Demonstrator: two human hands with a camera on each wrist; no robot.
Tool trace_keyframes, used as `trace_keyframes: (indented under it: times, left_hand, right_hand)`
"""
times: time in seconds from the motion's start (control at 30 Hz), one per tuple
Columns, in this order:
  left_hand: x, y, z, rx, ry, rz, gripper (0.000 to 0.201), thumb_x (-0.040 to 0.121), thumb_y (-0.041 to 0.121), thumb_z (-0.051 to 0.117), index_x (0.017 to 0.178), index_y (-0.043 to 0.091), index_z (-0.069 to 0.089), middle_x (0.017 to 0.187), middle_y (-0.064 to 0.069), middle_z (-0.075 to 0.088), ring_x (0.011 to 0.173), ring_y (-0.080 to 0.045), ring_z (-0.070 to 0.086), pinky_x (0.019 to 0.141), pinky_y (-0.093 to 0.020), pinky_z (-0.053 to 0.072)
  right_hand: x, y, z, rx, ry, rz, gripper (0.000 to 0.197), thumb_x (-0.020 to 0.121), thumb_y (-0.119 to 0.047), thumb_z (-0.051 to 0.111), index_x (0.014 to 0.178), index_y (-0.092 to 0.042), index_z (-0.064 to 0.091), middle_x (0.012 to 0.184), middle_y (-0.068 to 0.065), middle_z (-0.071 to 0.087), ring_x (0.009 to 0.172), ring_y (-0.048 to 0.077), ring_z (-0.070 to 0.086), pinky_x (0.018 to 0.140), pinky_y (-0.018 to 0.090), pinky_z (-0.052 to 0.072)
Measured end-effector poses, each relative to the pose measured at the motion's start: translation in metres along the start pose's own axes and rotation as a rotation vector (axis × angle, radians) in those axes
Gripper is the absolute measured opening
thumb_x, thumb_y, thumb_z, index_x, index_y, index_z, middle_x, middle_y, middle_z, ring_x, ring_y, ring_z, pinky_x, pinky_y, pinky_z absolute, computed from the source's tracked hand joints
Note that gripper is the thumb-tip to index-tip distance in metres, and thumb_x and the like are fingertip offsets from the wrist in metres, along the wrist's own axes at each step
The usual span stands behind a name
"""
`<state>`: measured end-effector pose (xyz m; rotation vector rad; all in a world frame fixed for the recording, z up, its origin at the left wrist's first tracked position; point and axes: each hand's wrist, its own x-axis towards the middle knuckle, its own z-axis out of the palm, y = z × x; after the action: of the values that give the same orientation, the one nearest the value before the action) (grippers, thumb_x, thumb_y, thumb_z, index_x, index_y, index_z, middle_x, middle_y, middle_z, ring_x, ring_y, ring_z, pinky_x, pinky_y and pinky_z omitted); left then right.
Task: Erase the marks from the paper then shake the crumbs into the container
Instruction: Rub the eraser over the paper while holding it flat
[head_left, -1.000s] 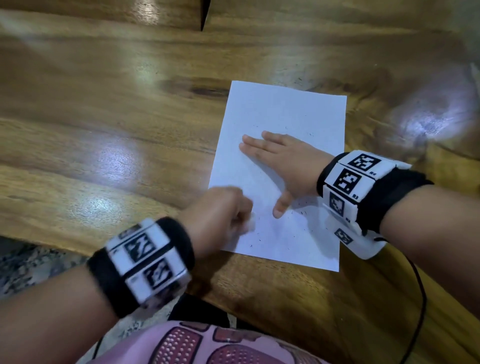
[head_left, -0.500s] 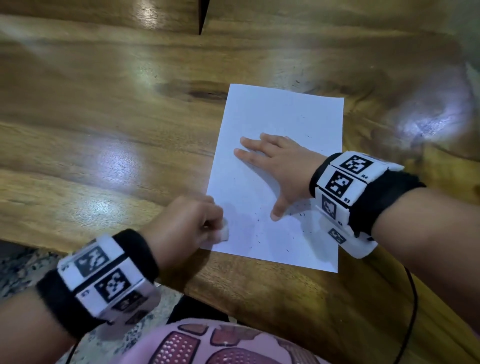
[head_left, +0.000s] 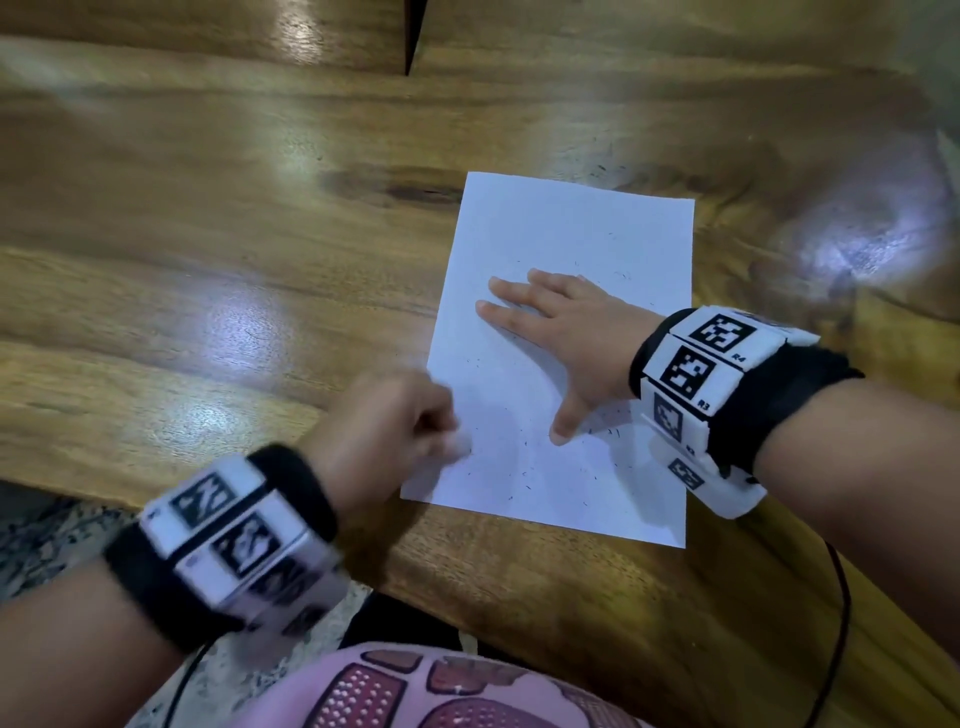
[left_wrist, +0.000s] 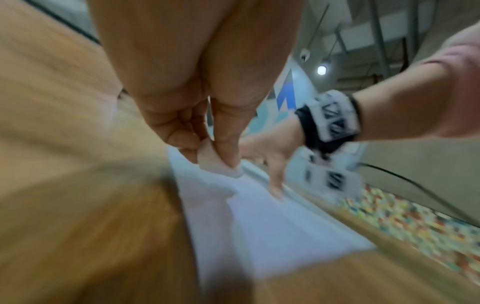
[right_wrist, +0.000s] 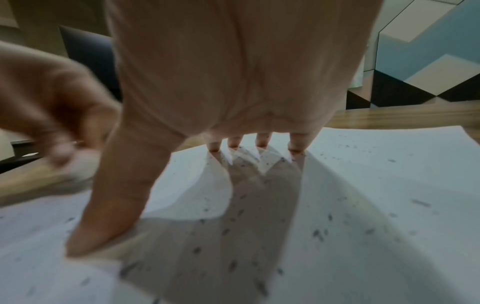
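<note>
Paper lies flat on wooden table, near its front edge. Right hand presses it down, palm flat, fingers straight and spread, thumb splayed toward the near edge. Left hand is clenched around a small white eraser, pinched between thumb and fingertips, tip on the paper's left edge near the front corner, just left of the right thumb. Left hand is motion-blurred. Dark eraser crumbs scattered across the sheet, densest under and around the right palm. Container not visible.
</note>
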<state>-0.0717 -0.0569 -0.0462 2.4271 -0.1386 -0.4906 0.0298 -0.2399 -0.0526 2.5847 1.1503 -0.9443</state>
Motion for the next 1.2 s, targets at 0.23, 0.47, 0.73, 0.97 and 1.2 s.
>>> trace_keyframes:
  times: [0.23, 0.47, 0.73, 0.97, 1.2]
  left_hand:
    - [0.009, -0.002, 0.008, 0.016, 0.060, 0.062, 0.022, 0.076, 0.017, 0.067, 0.060, 0.010, 0.055, 0.068, -0.006, 0.055, 0.066, -0.020, 0.050, 0.057, -0.023, 0.033]
    - [0.017, 0.002, 0.000, 0.073, -0.063, 0.106, 0.012, 0.074, 0.020, 0.072, 0.068, 0.012, 0.064, 0.069, 0.004, 0.056, 0.068, -0.011, 0.055, 0.059, -0.022, 0.036]
    - [-0.006, -0.007, 0.012, 0.082, -0.184, 0.198, 0.025, 0.075, 0.012, 0.068, 0.057, 0.013, 0.052, 0.060, 0.010, 0.043, 0.058, -0.001, 0.044, 0.057, -0.016, 0.033]
    - [0.032, 0.009, 0.006, 0.103, -0.052, 0.192, 0.017, 0.074, 0.021, 0.070, 0.068, 0.008, 0.063, 0.075, -0.003, 0.062, 0.071, -0.020, 0.057, 0.066, -0.029, 0.042]
    - [-0.016, -0.011, 0.017, 0.050, -0.264, 0.205, 0.026, 0.075, 0.008, 0.066, 0.058, 0.016, 0.049, 0.063, 0.013, 0.043, 0.060, 0.005, 0.044, 0.059, -0.006, 0.033]
  right_hand:
    - [-0.001, -0.001, -0.001, -0.022, -0.007, 0.001, 0.132, 0.061, -0.058, 0.078, 0.148, -0.029, -0.016, 0.156, -0.010, -0.020, 0.145, 0.022, -0.014, 0.119, 0.041, 0.005]
    - [0.000, -0.002, 0.000, -0.006, -0.011, 0.011, 0.133, 0.061, -0.055, 0.080, 0.148, -0.030, -0.018, 0.156, -0.010, -0.021, 0.145, 0.022, -0.015, 0.119, 0.043, 0.005]
    - [0.000, 0.000, 0.001, 0.020, -0.010, 0.005, 0.133, 0.060, -0.054, 0.081, 0.148, -0.031, -0.016, 0.156, -0.011, -0.021, 0.145, 0.021, -0.016, 0.118, 0.044, 0.004]
    - [0.001, 0.000, 0.002, 0.028, -0.008, 0.006, 0.133, 0.060, -0.054, 0.081, 0.148, -0.031, -0.016, 0.156, -0.011, -0.022, 0.145, 0.021, -0.017, 0.118, 0.045, 0.004]
    - [0.000, 0.000, 0.001, 0.029, -0.006, 0.002, 0.133, 0.061, -0.054, 0.081, 0.148, -0.030, -0.017, 0.156, -0.011, -0.021, 0.145, 0.020, -0.016, 0.118, 0.046, 0.004]
